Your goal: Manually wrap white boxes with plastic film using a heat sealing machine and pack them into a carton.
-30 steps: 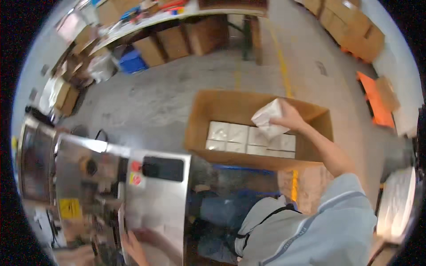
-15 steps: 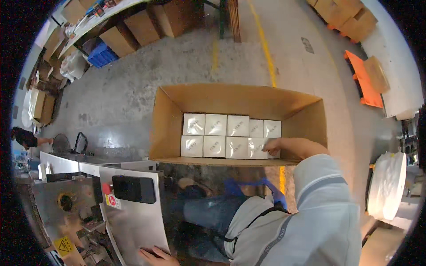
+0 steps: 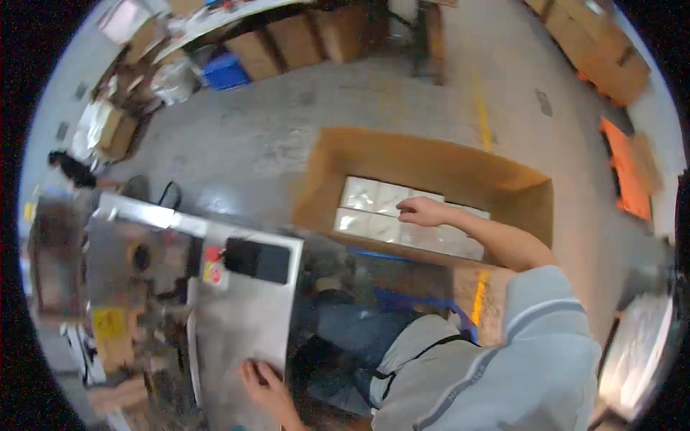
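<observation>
In the large open cardboard carton (image 3: 424,156), small white boxes (image 3: 357,221) with a glossy surface lie in two rows. My right hand (image 3: 425,212) hovers over them near the middle of the carton, its fingers loosely bent and apart, with nothing visible in them. That arm hides several of the boxes on the right. My left hand (image 3: 264,386) rests with spread fingers on the bare metal panel (image 3: 248,316) of a machine, holding nothing. Farther up the panel lies a black phone-like slab (image 3: 257,260), beside a red button (image 3: 213,253).
Machine parts with a yellow warning label (image 3: 109,323) fill the left. Cartons and a blue crate (image 3: 226,71) stand under a bench at the back. An orange pallet (image 3: 627,172) is at right, a plastic-wrapped roll (image 3: 636,355) lower right. Another person (image 3: 75,169) is far left.
My right hand has lifted from the right-end boxes and moved left over the rows. The whole view has shifted and tilted; my left hand stays on the metal panel.
</observation>
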A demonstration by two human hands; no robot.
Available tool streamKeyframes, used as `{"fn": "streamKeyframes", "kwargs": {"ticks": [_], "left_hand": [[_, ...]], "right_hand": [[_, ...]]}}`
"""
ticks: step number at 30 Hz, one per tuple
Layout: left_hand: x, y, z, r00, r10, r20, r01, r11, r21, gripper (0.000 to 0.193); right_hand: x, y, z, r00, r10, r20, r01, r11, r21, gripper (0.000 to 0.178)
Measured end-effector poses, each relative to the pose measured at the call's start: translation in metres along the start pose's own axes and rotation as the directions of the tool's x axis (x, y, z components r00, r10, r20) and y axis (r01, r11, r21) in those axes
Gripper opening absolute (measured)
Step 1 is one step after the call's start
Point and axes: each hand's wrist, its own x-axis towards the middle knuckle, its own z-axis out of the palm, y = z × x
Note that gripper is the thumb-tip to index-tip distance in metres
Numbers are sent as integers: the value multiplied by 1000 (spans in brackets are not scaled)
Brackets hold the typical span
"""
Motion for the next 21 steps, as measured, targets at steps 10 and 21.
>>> {"fn": "streamKeyframes", "kwargs": {"ticks": [10, 21], "left_hand": [[-94, -88, -232, 988, -16, 156, 150, 380, -913, 37], [-378, -369, -215, 489, -750, -445, 871, 392, 297, 48]], "right_hand": [[-18, -209, -5, 985, -149, 89, 148, 989, 15, 50], [29, -175, 39, 954, -282, 104, 294, 948, -124, 65]]}}
